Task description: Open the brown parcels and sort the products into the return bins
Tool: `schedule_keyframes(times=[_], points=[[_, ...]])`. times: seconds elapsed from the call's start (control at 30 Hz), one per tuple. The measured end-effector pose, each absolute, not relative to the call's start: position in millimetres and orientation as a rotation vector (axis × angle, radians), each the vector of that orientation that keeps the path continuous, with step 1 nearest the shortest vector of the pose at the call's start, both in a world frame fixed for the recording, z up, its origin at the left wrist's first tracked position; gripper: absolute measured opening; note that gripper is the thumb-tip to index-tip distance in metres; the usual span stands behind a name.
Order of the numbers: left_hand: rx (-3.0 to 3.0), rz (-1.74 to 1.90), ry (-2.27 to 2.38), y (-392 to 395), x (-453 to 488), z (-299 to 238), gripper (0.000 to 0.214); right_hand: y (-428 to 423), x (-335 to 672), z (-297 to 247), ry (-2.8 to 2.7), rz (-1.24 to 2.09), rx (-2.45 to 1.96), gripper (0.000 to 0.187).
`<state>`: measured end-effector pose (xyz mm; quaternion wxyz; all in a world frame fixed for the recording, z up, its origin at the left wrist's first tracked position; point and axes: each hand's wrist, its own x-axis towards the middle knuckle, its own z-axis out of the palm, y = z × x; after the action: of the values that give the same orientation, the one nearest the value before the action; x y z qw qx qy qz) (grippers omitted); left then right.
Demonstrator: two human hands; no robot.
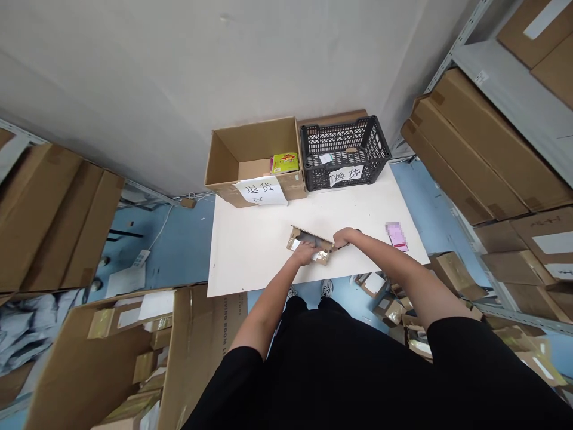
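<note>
A small brown cardboard box (293,235) lies slightly askew near the front of the white table (250,251). Its top is partly open along the far side, with a dark gap showing inside. A white label and shiny clear tape show on its near side. My left hand (305,253) grips the near side of the box and holds it against the tabletop. Closed in a fist, my right hand (344,237) is at the box's right end. A dark end of a slim tool pokes out behind the fist; its kind is hard to make out.
Behind stand a large open carton (224,156) holding a green booklet (285,162), and a black plastic crate (313,178). A pink-screened phone (396,236) lies to the right. Boxes fill shelves on both sides; a big carton (179,352) of parcels stands front left.
</note>
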<state>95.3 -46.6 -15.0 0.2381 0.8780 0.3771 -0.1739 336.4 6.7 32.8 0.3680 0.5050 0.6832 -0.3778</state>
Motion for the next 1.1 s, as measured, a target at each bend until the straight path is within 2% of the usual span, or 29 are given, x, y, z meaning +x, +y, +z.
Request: schedule_keyframes(times=[0.1, 0.23, 0.33, 0.5, 0.63, 0.77, 0.97, 1.1], points=[[2.362, -0.517, 1.085, -35, 71, -12, 0.072, -9, 376, 27, 1.795, -0.937, 1.291, 0.039], [2.341, -0.504, 1.1, -20, 45, -5, 0.071, -27, 404, 19, 1.948, -1.018, 1.487, 0.062], [2.304, -0.427, 1.164, -20, 47, -4, 0.07, -33, 381, 14, 1.971, -1.112, 1.591, 0.074], [2.274, -0.341, 1.237, -34, 59, -13, 0.077, -30, 320, 8, 1.957, -1.169, 1.627, 0.081], [2.293, -0.32, 1.232, -40, 56, -22, 0.083, -24, 303, 5, 2.003, -1.037, 1.595, 0.079], [2.326, -0.35, 1.144, -36, 53, -31, 0.08, -16, 301, 3, 2.104, -0.937, 1.487, 0.07], [2.274, -0.416, 1.075, -22, 56, -34, 0.081, -4, 306, 1, 2.139, -0.887, 1.286, 0.056], [2.252, -0.418, 1.196, -11, 38, -26, 0.077, -32, 338, -6, 2.023, -0.962, 1.277, 0.054]])
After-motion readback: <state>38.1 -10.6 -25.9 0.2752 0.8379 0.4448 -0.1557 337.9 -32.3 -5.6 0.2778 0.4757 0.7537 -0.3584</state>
